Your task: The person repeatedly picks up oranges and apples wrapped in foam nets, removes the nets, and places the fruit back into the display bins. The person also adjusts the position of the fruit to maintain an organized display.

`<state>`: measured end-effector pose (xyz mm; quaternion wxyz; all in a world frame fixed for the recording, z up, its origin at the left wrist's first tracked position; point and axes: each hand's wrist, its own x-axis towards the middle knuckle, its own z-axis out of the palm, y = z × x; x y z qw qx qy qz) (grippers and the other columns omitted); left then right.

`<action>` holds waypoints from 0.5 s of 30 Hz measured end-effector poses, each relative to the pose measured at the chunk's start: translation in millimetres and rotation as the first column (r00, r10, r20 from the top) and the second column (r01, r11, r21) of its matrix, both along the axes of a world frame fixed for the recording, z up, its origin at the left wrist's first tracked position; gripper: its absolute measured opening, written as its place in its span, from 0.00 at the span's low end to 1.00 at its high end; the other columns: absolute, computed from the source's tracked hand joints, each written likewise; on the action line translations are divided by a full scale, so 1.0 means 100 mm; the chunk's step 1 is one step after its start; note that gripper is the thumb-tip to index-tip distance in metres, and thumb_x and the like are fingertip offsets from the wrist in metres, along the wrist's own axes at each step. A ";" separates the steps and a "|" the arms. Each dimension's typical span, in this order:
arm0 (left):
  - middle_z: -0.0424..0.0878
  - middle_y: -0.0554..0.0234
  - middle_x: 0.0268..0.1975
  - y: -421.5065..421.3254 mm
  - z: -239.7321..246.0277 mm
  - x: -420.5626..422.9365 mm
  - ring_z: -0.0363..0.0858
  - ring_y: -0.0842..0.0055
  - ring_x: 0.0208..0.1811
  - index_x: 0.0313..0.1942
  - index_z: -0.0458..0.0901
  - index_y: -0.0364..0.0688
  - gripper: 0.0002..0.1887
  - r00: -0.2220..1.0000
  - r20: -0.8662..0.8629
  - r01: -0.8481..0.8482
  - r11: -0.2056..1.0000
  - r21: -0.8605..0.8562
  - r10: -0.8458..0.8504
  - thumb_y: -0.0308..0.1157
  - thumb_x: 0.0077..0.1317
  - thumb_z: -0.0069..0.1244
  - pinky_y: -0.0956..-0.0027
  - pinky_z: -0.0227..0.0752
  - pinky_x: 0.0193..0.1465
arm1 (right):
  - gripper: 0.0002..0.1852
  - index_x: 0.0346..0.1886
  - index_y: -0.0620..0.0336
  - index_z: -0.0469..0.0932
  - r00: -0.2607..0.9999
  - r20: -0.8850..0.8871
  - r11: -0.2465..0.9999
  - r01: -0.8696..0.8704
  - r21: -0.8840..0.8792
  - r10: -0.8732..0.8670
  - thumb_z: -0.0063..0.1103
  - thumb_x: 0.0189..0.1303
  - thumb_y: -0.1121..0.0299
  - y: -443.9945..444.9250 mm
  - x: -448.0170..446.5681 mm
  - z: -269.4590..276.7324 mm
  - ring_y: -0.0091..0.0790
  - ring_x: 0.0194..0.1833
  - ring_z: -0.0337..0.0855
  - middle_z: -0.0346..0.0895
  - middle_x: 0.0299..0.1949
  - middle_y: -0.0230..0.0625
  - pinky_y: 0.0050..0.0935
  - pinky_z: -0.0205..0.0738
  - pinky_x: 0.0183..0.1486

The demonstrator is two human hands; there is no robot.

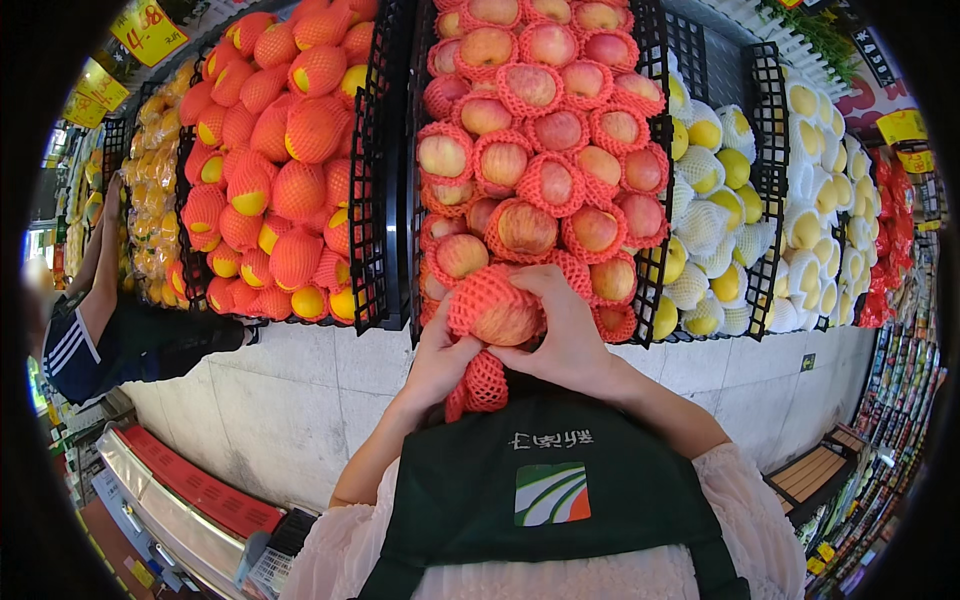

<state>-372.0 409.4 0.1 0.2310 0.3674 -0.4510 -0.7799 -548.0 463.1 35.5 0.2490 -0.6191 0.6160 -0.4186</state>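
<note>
Between my two hands is a red-and-yellow apple (510,319), its left and upper side covered by a red foam net sleeve (480,292). My left hand (442,349) grips the sleeve and the apple's lower left. My right hand (562,322) has its fingers over the apple's upper right and its thumb underneath. Another red foam net (484,384) hangs below my left hand, in front of my dark green apron (547,480); what holds it up is hidden. Just beyond my hands rises a sloping pile of netted apples (529,165).
Black plastic grid dividers (652,262) flank the apples. Left are red-netted yellow fruits (300,187); right are white-netted yellow-green fruits (705,225). A person (82,330) reaches into the display at far left. Pale floor tiles (300,382) lie below the stand, and a red-topped case (195,480) stands lower left.
</note>
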 end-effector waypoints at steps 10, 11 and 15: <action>0.78 0.59 0.56 -0.11 0.01 0.05 0.74 0.79 0.58 0.64 0.68 0.32 0.23 0.992 0.099 -0.065 0.982 -0.176 0.083 0.24 0.68 0.42 0.74 0.64 0.63 | 0.34 0.56 0.65 0.66 0.911 0.381 0.978 0.089 0.188 -0.156 0.73 0.45 0.67 -0.07 -0.10 -0.06 0.37 0.52 0.78 0.74 0.50 0.45 0.33 0.74 0.54; 0.79 0.59 0.56 -0.11 0.00 0.07 0.74 0.79 0.57 0.63 0.68 0.31 0.23 0.996 0.053 -0.069 0.992 -0.101 0.075 0.24 0.68 0.42 0.74 0.65 0.62 | 0.33 0.57 0.65 0.66 0.785 0.585 0.959 0.039 0.282 -0.204 0.71 0.46 0.68 -0.07 -0.11 -0.11 0.36 0.52 0.78 0.74 0.50 0.44 0.33 0.74 0.54; 0.79 0.59 0.56 -0.14 0.03 0.11 0.75 0.79 0.56 0.63 0.69 0.30 0.22 0.994 -0.078 -0.058 0.985 0.164 0.072 0.23 0.69 0.42 0.74 0.66 0.61 | 0.27 0.61 0.61 0.67 0.059 0.917 0.876 -0.278 0.394 -0.394 0.57 0.59 0.61 -0.02 -0.18 -0.19 0.36 0.56 0.77 0.74 0.56 0.41 0.39 0.73 0.58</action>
